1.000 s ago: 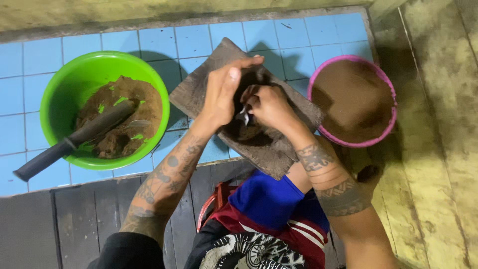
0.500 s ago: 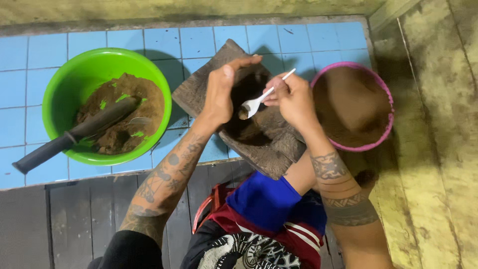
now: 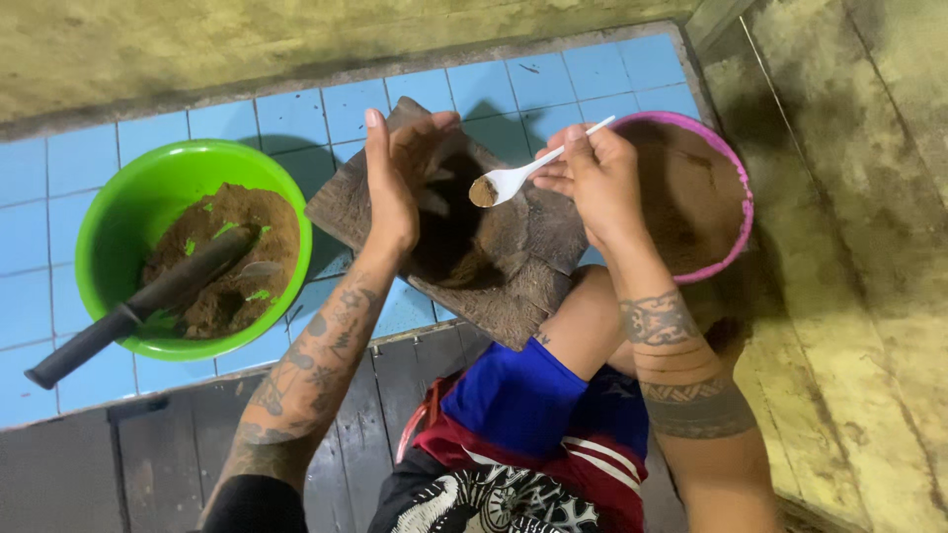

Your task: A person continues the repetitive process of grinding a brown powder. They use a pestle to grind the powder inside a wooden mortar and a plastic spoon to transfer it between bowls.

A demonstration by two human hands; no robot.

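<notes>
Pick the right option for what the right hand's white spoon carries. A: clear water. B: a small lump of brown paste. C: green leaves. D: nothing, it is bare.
B: the white spoon in the right hand has a small brown lump sitting in its bowl, held above the dark wooden board.

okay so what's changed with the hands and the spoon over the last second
The right hand lifted the white spoon up from the dark stuff on the board, where both hands were bunched together, and now holds it level with a brown lump in its bowl. The left hand opened out, palm up. The green bowl, the knife in it and the pink bowl stayed put.
</notes>
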